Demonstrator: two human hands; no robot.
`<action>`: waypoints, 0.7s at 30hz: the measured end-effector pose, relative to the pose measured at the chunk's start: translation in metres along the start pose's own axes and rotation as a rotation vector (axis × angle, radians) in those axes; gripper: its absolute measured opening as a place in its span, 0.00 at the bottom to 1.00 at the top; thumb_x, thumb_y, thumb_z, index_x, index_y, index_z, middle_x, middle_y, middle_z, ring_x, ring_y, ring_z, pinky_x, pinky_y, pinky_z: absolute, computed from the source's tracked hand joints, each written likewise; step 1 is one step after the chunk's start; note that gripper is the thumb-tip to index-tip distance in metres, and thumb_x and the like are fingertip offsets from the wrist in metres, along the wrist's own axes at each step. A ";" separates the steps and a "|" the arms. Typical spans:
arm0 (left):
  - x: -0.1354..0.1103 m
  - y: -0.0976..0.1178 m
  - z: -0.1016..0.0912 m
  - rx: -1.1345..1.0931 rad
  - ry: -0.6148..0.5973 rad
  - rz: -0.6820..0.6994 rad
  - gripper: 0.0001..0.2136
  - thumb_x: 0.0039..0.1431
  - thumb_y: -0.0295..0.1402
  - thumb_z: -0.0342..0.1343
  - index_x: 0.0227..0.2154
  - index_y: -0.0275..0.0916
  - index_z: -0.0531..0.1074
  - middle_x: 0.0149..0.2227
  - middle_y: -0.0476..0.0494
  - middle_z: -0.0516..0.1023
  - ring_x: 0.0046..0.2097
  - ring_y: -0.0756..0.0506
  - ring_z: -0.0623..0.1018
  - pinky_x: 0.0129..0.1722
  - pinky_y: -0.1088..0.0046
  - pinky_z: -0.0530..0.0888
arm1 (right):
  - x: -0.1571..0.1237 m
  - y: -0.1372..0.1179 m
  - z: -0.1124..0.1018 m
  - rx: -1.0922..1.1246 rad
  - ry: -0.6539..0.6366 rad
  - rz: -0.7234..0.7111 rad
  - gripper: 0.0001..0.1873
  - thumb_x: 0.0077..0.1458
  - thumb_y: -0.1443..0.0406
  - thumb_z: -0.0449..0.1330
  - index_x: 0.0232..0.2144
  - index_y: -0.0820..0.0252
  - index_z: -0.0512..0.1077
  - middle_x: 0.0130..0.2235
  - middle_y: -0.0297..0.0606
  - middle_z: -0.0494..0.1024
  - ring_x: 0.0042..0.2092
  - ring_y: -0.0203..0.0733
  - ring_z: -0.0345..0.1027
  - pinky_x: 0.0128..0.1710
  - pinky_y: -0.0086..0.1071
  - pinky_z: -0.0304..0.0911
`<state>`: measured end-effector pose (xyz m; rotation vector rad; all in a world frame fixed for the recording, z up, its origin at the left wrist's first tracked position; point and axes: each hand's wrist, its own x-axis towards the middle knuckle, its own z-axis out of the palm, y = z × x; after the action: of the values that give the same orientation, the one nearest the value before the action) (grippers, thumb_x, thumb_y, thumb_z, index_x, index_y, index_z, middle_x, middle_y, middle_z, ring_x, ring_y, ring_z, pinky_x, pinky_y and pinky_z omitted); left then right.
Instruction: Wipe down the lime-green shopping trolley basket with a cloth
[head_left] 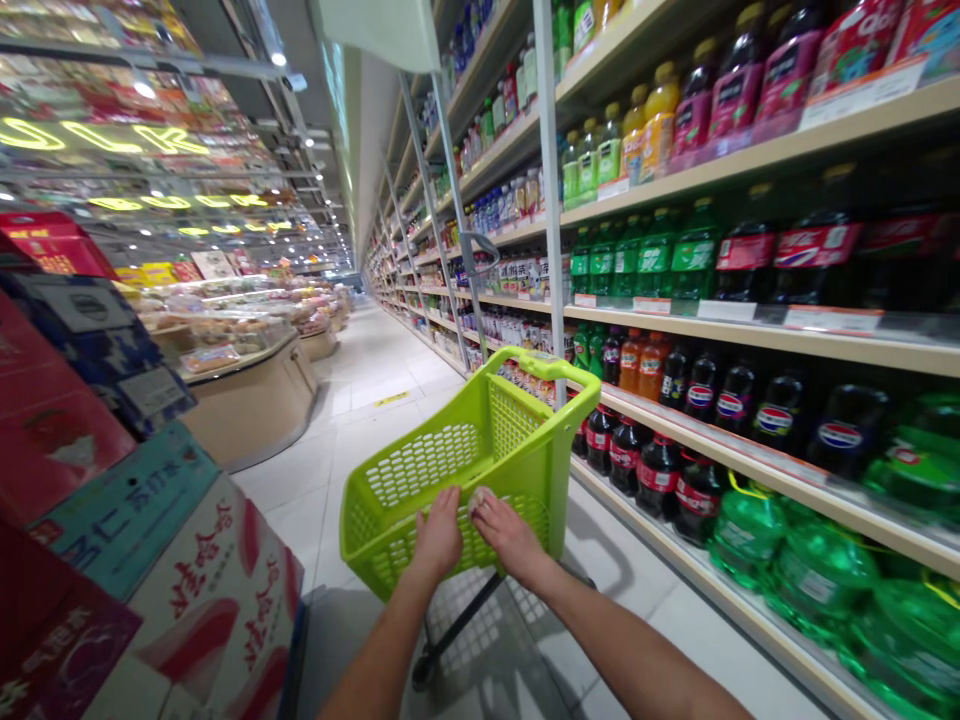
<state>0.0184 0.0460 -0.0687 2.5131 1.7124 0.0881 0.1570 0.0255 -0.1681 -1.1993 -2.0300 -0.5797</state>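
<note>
A lime-green plastic shopping basket [480,450] on a wheeled frame stands in the aisle in front of me, and I see nothing inside it. My left hand [437,535] is closed over the basket's near rim. My right hand [507,530] rests beside it on the same rim, fingers curled, with a small pale thing under its fingertips that I cannot name. Both forearms reach in from the bottom of the view.
Long shelves [750,335] of bottled soft drinks run along the right, with green packs [825,570] low down. Stacked cartons [150,560] crowd the left foreground. Rounded food counters [247,390] stand further left. The white tiled aisle [375,380] stretches ahead.
</note>
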 end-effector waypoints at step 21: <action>-0.003 0.023 -0.002 -0.002 -0.027 -0.098 0.30 0.45 0.18 0.44 0.54 0.39 0.50 0.58 0.35 0.56 0.60 0.37 0.53 0.50 0.37 0.54 | -0.005 0.048 -0.079 -0.070 0.046 0.046 0.17 0.59 0.70 0.45 0.49 0.60 0.64 0.53 0.40 0.66 0.61 0.40 0.44 0.55 0.40 0.53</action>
<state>0.0388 0.0349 -0.0636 2.4128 1.8203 0.0479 0.2274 -0.0078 -0.1185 -1.2588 -1.9523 -0.6544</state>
